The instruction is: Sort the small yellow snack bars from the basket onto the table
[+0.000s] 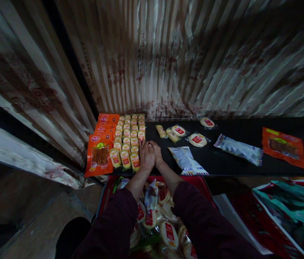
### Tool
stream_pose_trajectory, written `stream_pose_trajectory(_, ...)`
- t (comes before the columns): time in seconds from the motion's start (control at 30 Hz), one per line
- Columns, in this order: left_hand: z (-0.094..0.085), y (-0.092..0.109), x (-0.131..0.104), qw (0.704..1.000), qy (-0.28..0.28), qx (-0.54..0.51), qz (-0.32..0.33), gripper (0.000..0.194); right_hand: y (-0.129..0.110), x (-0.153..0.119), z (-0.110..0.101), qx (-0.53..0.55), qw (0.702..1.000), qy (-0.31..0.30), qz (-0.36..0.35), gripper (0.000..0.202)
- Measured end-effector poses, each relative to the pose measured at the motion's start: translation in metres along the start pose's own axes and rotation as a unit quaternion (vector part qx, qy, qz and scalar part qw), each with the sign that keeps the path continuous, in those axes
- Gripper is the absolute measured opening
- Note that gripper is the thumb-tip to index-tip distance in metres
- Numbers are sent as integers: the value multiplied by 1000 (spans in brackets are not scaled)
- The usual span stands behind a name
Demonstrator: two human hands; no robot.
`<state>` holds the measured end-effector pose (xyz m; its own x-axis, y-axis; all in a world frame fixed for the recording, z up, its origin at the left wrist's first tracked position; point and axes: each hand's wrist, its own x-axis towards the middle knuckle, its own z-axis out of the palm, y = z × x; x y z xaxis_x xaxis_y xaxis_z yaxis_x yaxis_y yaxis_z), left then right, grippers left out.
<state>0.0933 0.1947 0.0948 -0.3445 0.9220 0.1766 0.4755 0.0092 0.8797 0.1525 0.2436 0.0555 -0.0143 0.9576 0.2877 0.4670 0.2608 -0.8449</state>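
Observation:
My left hand (146, 155) and my right hand (156, 151) lie side by side, touching, on the black shelf (230, 162), just right of neat rows of small yellow snack packs (129, 138). The left hand's fingers rest against the edge of those rows. Whether either hand holds anything I cannot tell; the fingers look flat and together. Orange snack bags (100, 154) are stacked in a column to the left of the yellow packs. A white and blue packet (187, 160) lies just right of my right hand.
Round wrapped cakes (197, 140) and small packs (173, 133) lie loose mid-shelf. A white-blue bag (238, 149) and an orange bag (285, 147) lie at the right. A red basket (109, 187) full of snacks sits below my arms. Striped sheeting (168, 57) forms the back wall.

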Motion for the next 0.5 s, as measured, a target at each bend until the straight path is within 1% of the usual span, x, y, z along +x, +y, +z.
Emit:
stream_pose_trajectory(0.23,2,-1,0,1000,13,-7,-5,43,-4,-2,0,24,1000,-10,16,11)
stream_pose_trajectory(0.4,-2,3,-3,1000,2,10,3,44,-6,-5,-3,-18,1000,-8,18,13)
stream_pose_trajectory(0.5,-7,7,-5,1000,-16,16,2,45,-6,-9,-5,-46,999,6,-8,16)
